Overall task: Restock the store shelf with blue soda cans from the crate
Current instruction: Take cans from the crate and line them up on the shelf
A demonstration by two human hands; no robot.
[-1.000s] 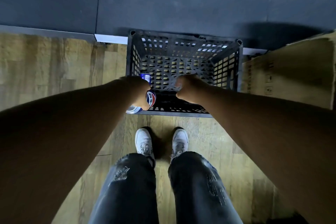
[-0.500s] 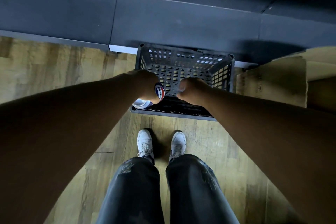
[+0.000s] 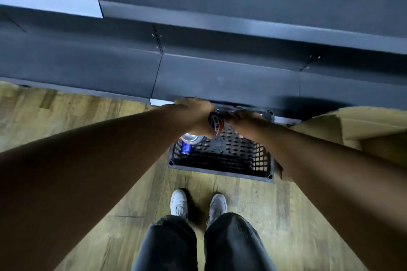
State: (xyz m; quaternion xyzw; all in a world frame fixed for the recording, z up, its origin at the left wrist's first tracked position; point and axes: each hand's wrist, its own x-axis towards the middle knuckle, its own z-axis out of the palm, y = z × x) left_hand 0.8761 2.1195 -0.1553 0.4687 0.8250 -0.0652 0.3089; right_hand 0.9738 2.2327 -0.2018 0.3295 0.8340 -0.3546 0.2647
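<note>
Left hand (image 3: 193, 114) curled round a blue soda can (image 3: 214, 124) above the black crate's (image 3: 220, 169) far-left part, another can (image 3: 187, 147) visible below in the crate's left corner, right hand (image 3: 244, 120) beside it, its grip untellable, dark shelf (image 3: 220, 81) beyond.

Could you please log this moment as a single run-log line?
left hand: grips blue soda can | right hand: curled, contents unclear | position: above crate | shelf: ahead, no cans visible
</note>
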